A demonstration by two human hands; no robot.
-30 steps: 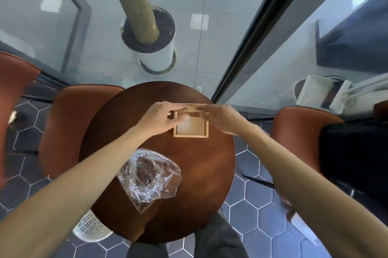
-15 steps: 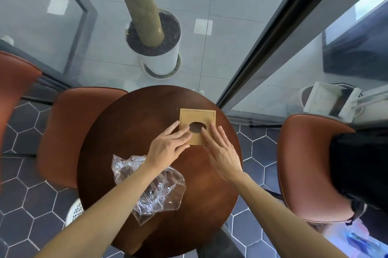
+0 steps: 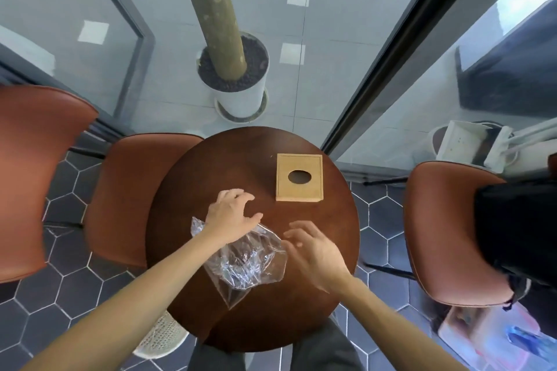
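Observation:
A light wooden box [image 3: 299,177] with an oval hole in its lid sits on the far right part of the round dark wooden table [image 3: 331,250]. A crumpled clear plastic bag [image 3: 247,265] lies on the table nearer to me. My left hand [image 3: 233,213] hovers over the bag's far edge with loosely curved fingers and holds nothing. My right hand [image 3: 313,247] is just right of the bag, fingers spread and relaxed, also holding nothing. Both hands are apart from the box.
Brown padded chairs stand at the left [image 3: 132,195], far left [image 3: 36,165] and right [image 3: 446,235] of the table. A white planter [image 3: 238,93] with a trunk stands beyond the glass. A white mesh basket [image 3: 162,337] sits on the tiled floor below.
Both hands have left the wooden box and drawn back toward me, over and beside the plastic bag. The box now stands closed with its holed lid up.

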